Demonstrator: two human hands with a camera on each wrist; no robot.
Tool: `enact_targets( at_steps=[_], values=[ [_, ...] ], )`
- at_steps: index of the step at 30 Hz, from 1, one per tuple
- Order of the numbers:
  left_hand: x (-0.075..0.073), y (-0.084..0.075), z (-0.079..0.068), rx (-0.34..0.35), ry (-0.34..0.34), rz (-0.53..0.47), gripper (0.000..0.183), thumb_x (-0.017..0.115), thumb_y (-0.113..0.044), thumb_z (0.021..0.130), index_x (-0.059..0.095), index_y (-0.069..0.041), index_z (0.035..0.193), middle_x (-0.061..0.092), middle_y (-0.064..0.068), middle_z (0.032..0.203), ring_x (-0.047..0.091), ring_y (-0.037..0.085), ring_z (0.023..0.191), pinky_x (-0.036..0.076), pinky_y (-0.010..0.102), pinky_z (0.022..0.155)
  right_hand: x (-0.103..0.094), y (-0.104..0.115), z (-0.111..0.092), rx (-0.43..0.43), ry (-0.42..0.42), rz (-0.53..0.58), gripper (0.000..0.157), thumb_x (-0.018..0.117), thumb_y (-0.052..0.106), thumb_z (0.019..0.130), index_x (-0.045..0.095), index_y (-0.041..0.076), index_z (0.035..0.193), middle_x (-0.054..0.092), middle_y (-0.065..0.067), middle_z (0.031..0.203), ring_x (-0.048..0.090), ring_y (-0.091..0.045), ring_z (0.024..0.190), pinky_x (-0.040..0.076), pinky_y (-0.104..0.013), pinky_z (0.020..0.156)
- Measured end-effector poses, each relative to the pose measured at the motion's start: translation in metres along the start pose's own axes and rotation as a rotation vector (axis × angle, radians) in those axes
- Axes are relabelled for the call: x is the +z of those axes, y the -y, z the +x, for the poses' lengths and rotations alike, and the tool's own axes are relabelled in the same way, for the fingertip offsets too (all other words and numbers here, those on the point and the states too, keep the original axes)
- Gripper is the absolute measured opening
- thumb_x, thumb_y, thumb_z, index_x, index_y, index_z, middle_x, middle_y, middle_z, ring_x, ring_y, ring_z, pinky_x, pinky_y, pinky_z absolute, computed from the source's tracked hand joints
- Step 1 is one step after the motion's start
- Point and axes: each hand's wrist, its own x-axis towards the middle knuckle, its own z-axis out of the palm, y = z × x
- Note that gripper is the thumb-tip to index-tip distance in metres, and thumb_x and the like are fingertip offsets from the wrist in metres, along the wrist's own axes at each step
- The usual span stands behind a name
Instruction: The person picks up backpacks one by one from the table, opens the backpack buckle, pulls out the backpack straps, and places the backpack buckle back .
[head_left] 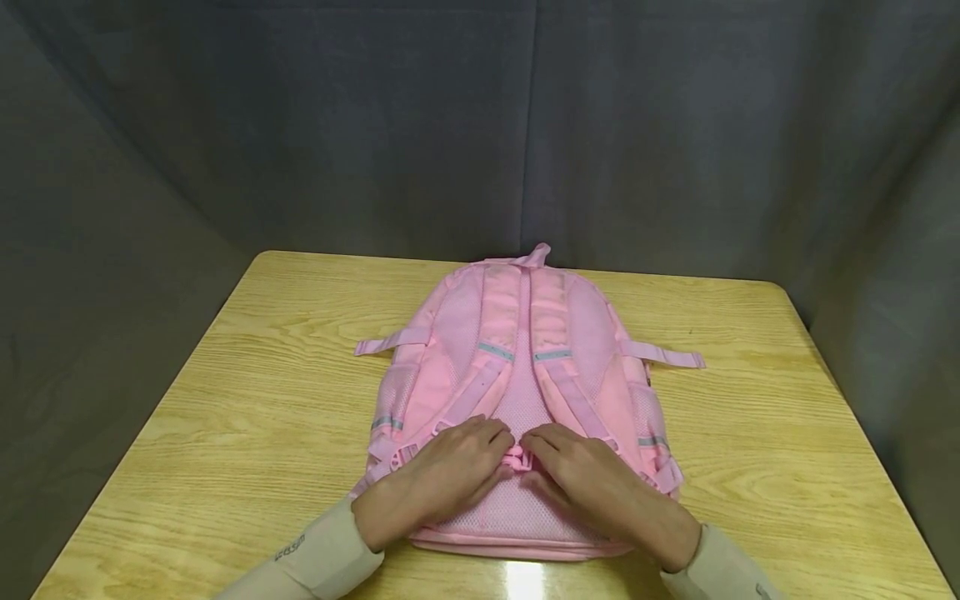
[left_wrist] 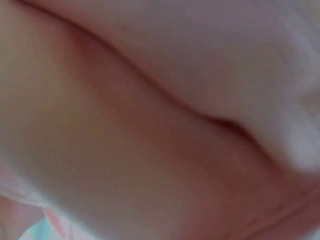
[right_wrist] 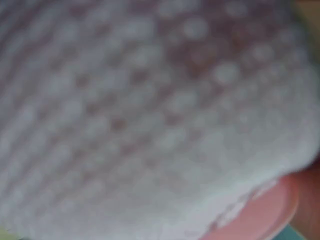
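Observation:
A pink backpack (head_left: 525, 392) lies with its strap side up on the wooden table, its top loop (head_left: 534, 256) toward the back. Over its lower middle, a small pink plastic buckle (head_left: 517, 459) shows between my two hands. My left hand (head_left: 461, 462) pinches the buckle's left end, thumb below and fingers above. From the other side my right hand (head_left: 581, 471) grips its right end with curled fingers. Blurred pink fabric (left_wrist: 150, 150) fills the left wrist view. Close up in the right wrist view is pale pink mesh (right_wrist: 140, 110), so the fingertips are hidden there.
Two padded shoulder straps (head_left: 498, 308) run down the backpack's middle. Side straps (head_left: 663, 354) stick out left and right onto the wooden table (head_left: 772, 417). A dark grey curtain (head_left: 375, 125) hangs behind the table and along both sides.

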Motion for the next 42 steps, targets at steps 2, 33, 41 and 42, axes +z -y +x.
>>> enact_targets(
  at_steps=[2, 33, 41, 42],
  values=[
    [-0.001, 0.0, 0.0, 0.0, -0.009, -0.017, 0.027, 0.061, -0.033, 0.099, 0.064, -0.009, 0.109, 0.066, 0.001, 0.103, 0.062, 0.015, 0.092, 0.054, 0.028, 0.084, -0.001, 0.0, 0.0, 0.005, -0.001, 0.007, 0.034, 0.071, 0.025, 0.091, 0.065, 0.002, 0.115, 0.069, -0.005, 0.106, 0.066, -0.017, 0.102, 0.056, -0.031, 0.086],
    [-0.016, 0.004, 0.002, 0.034, -0.092, -0.088, 0.022, 0.059, -0.028, 0.1, 0.064, -0.01, 0.111, 0.063, -0.001, 0.096, 0.063, 0.011, 0.083, 0.056, 0.026, 0.072, -0.021, -0.002, 0.01, 0.037, 0.016, 0.069, 0.026, 0.069, 0.027, 0.094, 0.067, 0.005, 0.107, 0.068, 0.002, 0.089, 0.063, -0.009, 0.079, 0.055, -0.028, 0.074],
    [-0.018, 0.004, 0.002, 0.031, -0.106, -0.096, 0.023, 0.058, -0.029, 0.101, 0.064, -0.01, 0.112, 0.062, -0.003, 0.095, 0.063, 0.01, 0.08, 0.056, 0.027, 0.072, -0.024, -0.002, 0.013, 0.062, 0.047, 0.08, 0.026, 0.07, 0.028, 0.093, 0.068, 0.006, 0.106, 0.068, 0.003, 0.088, 0.062, -0.007, 0.078, 0.054, -0.027, 0.073],
    [-0.018, 0.004, 0.002, 0.032, -0.109, -0.095, 0.023, 0.058, -0.029, 0.101, 0.064, -0.01, 0.112, 0.062, -0.003, 0.095, 0.063, 0.01, 0.08, 0.056, 0.027, 0.072, -0.025, -0.002, 0.014, 0.067, 0.052, 0.084, 0.025, 0.07, 0.027, 0.093, 0.068, 0.005, 0.106, 0.067, 0.004, 0.087, 0.062, -0.007, 0.077, 0.054, -0.027, 0.073]
  ],
)
